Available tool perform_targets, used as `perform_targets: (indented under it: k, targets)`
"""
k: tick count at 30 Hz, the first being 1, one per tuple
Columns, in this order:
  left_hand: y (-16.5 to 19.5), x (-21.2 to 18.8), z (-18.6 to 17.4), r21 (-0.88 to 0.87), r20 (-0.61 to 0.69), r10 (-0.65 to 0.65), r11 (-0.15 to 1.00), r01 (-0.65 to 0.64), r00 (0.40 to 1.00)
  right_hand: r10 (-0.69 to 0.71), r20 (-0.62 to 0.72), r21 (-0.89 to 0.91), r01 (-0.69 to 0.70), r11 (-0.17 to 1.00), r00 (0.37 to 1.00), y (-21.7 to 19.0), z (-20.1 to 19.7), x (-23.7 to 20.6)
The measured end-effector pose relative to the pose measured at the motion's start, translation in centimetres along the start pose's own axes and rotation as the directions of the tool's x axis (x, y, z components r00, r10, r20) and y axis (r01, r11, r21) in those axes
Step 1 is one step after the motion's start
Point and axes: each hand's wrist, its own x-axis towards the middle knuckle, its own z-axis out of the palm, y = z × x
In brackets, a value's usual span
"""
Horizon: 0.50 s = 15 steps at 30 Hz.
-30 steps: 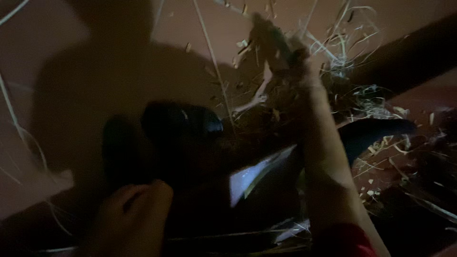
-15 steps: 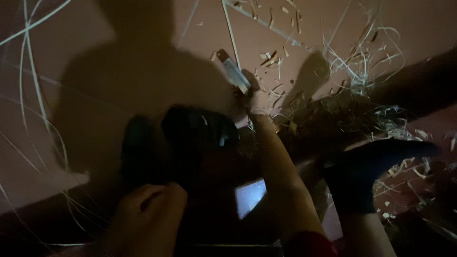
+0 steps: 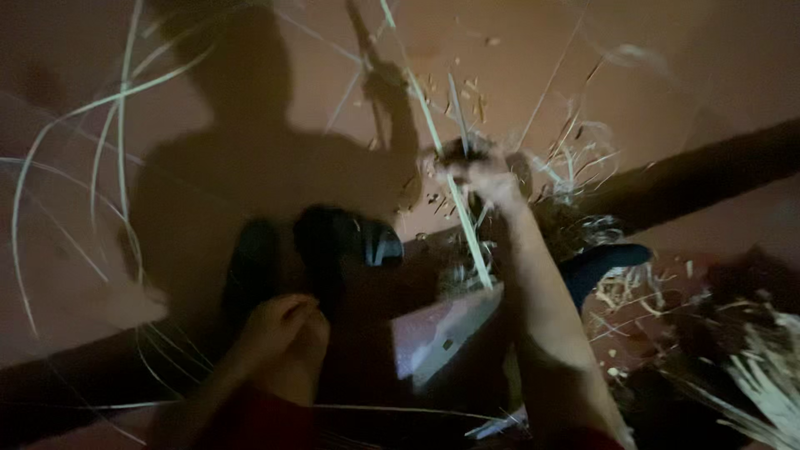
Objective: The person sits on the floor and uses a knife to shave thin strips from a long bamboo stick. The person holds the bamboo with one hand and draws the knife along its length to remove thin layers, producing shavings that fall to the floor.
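Note:
My right hand [image 3: 477,172] is raised in the middle of the head view, with its fingers closed around a long pale grass strip [image 3: 467,233]. The strip slants up to the top edge and down past my forearm. My left hand [image 3: 279,321] rests low, with the fingers curled. It lies just in front of a dark rounded object [image 3: 350,242]. I cannot make out anything inside that hand. The light is dim, and my shadow falls across the reddish floor [image 3: 250,108].
Long pale grass strips [image 3: 117,142] curve over the floor at the left. A heap of chopped straw [image 3: 583,208] lies right of my raised hand, beside a blue object [image 3: 604,260]. A pale flat slab [image 3: 442,337] sits low in the middle. More straw [image 3: 767,375] is at the lower right.
My right hand has left the straw heap and swung out over the floor, now gripping a long strip. The left hand has stayed where it was.

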Motion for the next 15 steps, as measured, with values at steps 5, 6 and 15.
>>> perform_targets:
  k: [5, 6, 15]
  targets:
    - [9.2, 2.8, -1.0, -0.352, -0.071, 0.065, 0.932, -0.086, 0.995, 0.087, -0.065, 0.316, -0.062, 0.947, 0.994, -1.8, 2.6, -8.0]
    - [11.7, 3.8, -1.1, -0.486, -0.033, 0.065, 0.871, -0.073, 0.997, 0.040, -0.062, 0.353, -0.016, 0.935, 0.997, -1.9, 3.3, -9.5]
    - [24.6, 4.6, 0.5, -0.527, -0.251, 0.209, 0.789, -0.315, 0.945, -0.094, -0.238, 0.119, 0.125, 0.985, 0.967, -1.9, 2.8, -17.3]
